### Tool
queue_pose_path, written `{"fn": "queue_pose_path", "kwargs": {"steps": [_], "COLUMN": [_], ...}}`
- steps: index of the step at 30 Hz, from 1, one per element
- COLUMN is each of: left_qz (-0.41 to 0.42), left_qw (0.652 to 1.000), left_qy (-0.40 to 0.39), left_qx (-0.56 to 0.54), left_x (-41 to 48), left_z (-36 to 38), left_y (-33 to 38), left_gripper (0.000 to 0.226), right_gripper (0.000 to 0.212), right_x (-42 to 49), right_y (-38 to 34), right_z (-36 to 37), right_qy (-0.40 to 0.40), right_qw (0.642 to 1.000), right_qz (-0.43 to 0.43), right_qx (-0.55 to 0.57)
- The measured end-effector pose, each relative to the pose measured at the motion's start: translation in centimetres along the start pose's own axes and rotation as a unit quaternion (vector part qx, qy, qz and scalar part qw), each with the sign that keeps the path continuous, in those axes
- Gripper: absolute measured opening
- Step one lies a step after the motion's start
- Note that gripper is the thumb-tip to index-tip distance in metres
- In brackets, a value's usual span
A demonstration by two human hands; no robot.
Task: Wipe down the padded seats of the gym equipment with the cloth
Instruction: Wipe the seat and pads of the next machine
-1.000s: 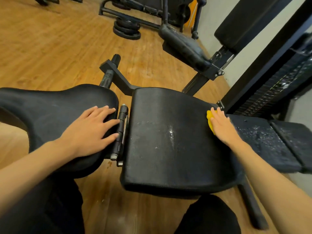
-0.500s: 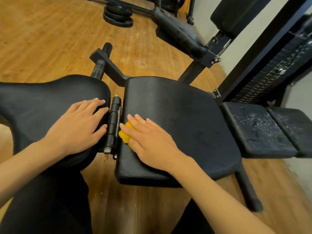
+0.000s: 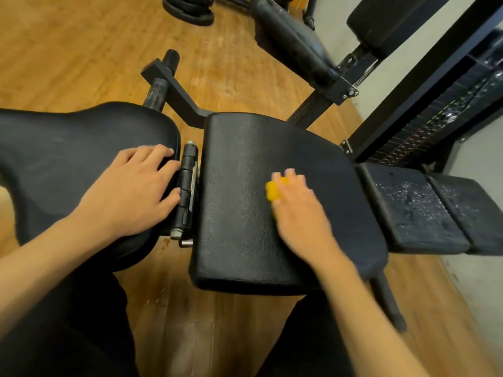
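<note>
Wooden floor [image 3: 81, 50] runs under a black gym machine, with a pale wall [image 3: 476, 281] along its right side. At the middle sits the seat [image 3: 239, 164], a broad black pad with a grained skin. The cloth [image 3: 272, 190] – small, yellow, bunched – lies on the seat, a little right of its centre. The right hand [image 3: 302, 216] lies on top of the cloth, fingers stretched forward over it and pressing it to the pad; only the cloth's left part shows past the fingers. The hand is blurred, so I cannot tell how the thumb lies.

Left of the seat, across a narrow gap filled by a black hinge [image 3: 186, 186], is a curved pad [image 3: 68, 159]. The left hand [image 3: 130, 191] rests flat on that pad, fingers straight and slightly spread, holding nothing, fingertips at the pad's edge just beside the hinge.

Right of the seat lie two flat pads [image 3: 413, 210] side by side – their surfaces cracked and flecked with white. Beyond the seat's far right corner stands a weight stack [image 3: 435, 126] inside a black frame. Beyond the seat, further off, a long roller pad [image 3: 294, 42] slants on its bracket, and weight plates [image 3: 187, 9] are stacked on the floor. Near the seat's front edge, the person's dark trouser legs [image 3: 68, 336] fill the bottom.
</note>
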State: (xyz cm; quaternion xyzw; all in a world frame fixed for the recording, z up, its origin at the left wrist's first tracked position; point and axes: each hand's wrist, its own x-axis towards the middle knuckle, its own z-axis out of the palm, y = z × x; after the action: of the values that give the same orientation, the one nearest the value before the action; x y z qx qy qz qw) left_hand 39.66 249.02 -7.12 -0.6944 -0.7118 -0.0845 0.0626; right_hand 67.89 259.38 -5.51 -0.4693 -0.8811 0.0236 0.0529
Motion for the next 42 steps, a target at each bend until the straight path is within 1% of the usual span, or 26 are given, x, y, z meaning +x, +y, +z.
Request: {"fn": "queue_pose_path", "kwargs": {"steps": [1,2,4,6,7,8,10,12,14,16,18,19,20,21,24,26,28,29,31,32,33,35,36,37,39,42], "left_qz": [0.001,0.002,-0.002,-0.002,-0.001,0.000,0.000,-0.003,-0.005,-0.009,-0.013,-0.013,-0.015,-0.016,-0.014,-0.011,-0.008,-0.007,-0.005,-0.005,-0.007,-0.010,-0.013,-0.015,-0.017,-0.022], "left_qw": [1.000,1.000,1.000,1.000,1.000,0.999,0.999,0.999,0.999,0.999,0.999,0.999,0.999,0.999,0.999,0.999,0.999,0.999,0.999,0.999,0.999,0.999,0.999,0.999,0.999,0.998], "left_qy": [-0.004,-0.009,-0.017,-0.021,-0.023,-0.026,-0.032,-0.029,-0.025,-0.028,-0.031,-0.034,-0.034,-0.034,-0.032,-0.032,-0.037,-0.040,-0.039,-0.036,-0.035,-0.036,-0.038,-0.039,-0.039,-0.041], "left_qx": [0.001,0.003,0.006,0.011,0.014,0.018,0.022,0.021,0.020,0.018,0.019,0.021,0.024,0.025,0.032,0.032,0.034,0.033,0.032,0.032,0.033,0.033,0.030,0.028,0.028,0.030], "left_x": [0.0,-0.1,-0.1,-0.1,0.0,0.1,0.2,0.2,0.3,0.5,0.6,0.5,0.5,0.4,0.2,0.3,0.3,0.3,0.2,0.1,0.2,0.2,0.2,0.2,0.1,0.1], "left_z": [0.0,0.0,0.0,0.0,-0.1,0.0,0.2,0.3,0.2,0.0,-0.2,-0.2,-0.2,-0.2,-0.1,-0.1,0.0,0.0,0.2,0.2,0.2,0.1,0.0,-0.1,-0.2,-0.3], "left_y": [0.0,0.1,0.0,-0.1,-0.1,-0.1,0.0,0.1,0.3,0.4,0.4,0.4,0.4,0.4,0.5,0.5,0.4,0.3,0.2,0.3,0.3,0.5,0.6,0.7,0.8,0.8], "left_gripper": [0.067,0.067,0.069,0.070,0.072,0.072,0.073,0.072,0.072,0.072,0.073,0.073,0.073,0.073,0.073,0.073,0.074,0.074,0.074,0.074,0.074,0.075,0.075,0.074,0.073,0.071], "right_gripper": [0.045,0.047,0.052,0.052,0.052,0.052,0.052,0.053,0.047,0.045,0.047,0.054,0.058,0.060,0.063,0.060,0.056,0.054,0.051,0.049,0.048,0.050,0.052,0.053,0.054,0.056], "right_x": [-1.1,-2.2,-4.0,-5.8,-6.7,-7.6,-8.8,-9.3,-9.2,-8.7,-8.2,-8.1,-8.2,-8.4,-9.4,-9.9,-9.5,-9.2,-8.4,-7.7,-6.9,-5.2,-4.1,-2.5,1.4,8.1], "right_y": [-3.6,-6.4,-9.3,-8.6,-7.1,-5.2,0.2,6.8,12.2,14.2,11.9,9.4,6.0,2.2,-8.9,-11.8,-9.8,-7.6,-1.7,2.0,5.9,12.6,14.9,16.0,15.3,9.5], "right_z": [0.2,0.4,0.5,-0.2,-0.6,-1.0,-1.4,-1.6,-2.1,-2.0,-1.5,-1.2,-1.0,-0.7,-0.1,0.1,-0.2,-0.4,-0.6,-0.5,-0.6,-0.9,-0.9,-0.8,-0.6,0.1], "right_qy": [0.003,-0.004,-0.029,-0.040,-0.039,-0.043,-0.043,-0.036,-0.027,-0.005,0.023,0.053,0.075,0.079,0.020,-0.005,-0.003,0.004,0.013,0.014,-0.003,-0.043,-0.044,-0.040,-0.024,-0.011], "right_qw": [0.998,0.995,0.992,0.986,0.981,0.979,0.985,0.995,0.992,0.978,0.971,0.970,0.976,0.983,0.997,0.995,0.993,0.993,0.997,0.999,0.999,0.990,0.984,0.979,0.975,0.985], "right_qz": [-0.061,-0.100,-0.126,-0.163,-0.189,-0.197,-0.152,-0.045,0.075,0.176,0.228,0.230,0.200,0.156,-0.006,-0.070,-0.089,-0.092,-0.060,-0.023,0.032,0.132,0.166,0.193,0.220,0.172], "right_qx": [-0.015,-0.019,0.005,0.009,0.010,0.026,0.069,0.081,0.100,0.116,0.072,0.058,0.051,0.061,0.079,0.069,0.080,0.075,0.037,0.021,0.018,0.029,0.043,0.050,0.033,0.014]}}
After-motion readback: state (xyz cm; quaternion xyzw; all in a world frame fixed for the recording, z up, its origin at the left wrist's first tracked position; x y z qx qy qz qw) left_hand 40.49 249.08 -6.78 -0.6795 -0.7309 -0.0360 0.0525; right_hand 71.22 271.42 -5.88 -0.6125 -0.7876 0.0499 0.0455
